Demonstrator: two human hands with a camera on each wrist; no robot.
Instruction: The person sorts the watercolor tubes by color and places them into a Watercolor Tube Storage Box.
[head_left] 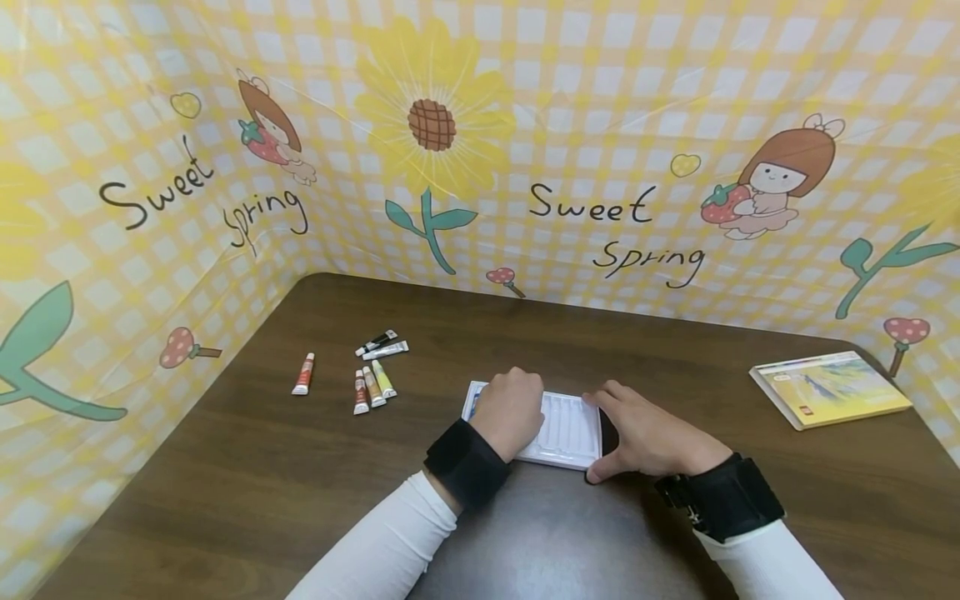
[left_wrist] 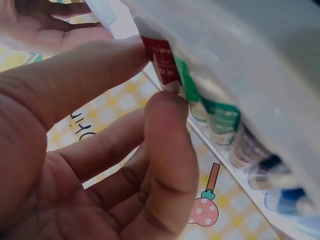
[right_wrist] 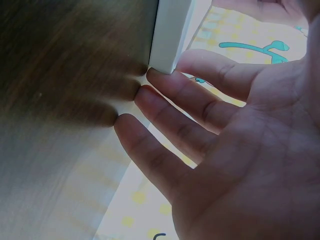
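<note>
A white plastic tray [head_left: 564, 429] with long slots lies on the table in front of me. My left hand [head_left: 512, 412] is over its left part, and in the left wrist view thumb and index finger pinch a red-labelled paint tube [left_wrist: 162, 62]. Beside that tube sit several others, including a green-banded tube [left_wrist: 224, 116] and a blue tube [left_wrist: 285, 200]. My right hand [head_left: 652, 429] holds the tray's right end, thumb at the near corner and fingers at the far one. In the right wrist view its fingertips touch the tray's corner [right_wrist: 170, 45] and the tabletop.
Several loose paint tubes lie on the left of the brown table [head_left: 300, 483], among them a red tube [head_left: 303, 375], a black tube [head_left: 377, 342] and a yellow-green tube [head_left: 384, 379]. A yellow box [head_left: 840, 387] lies at the far right. Checked cloth [head_left: 480, 233] walls the table's back and sides.
</note>
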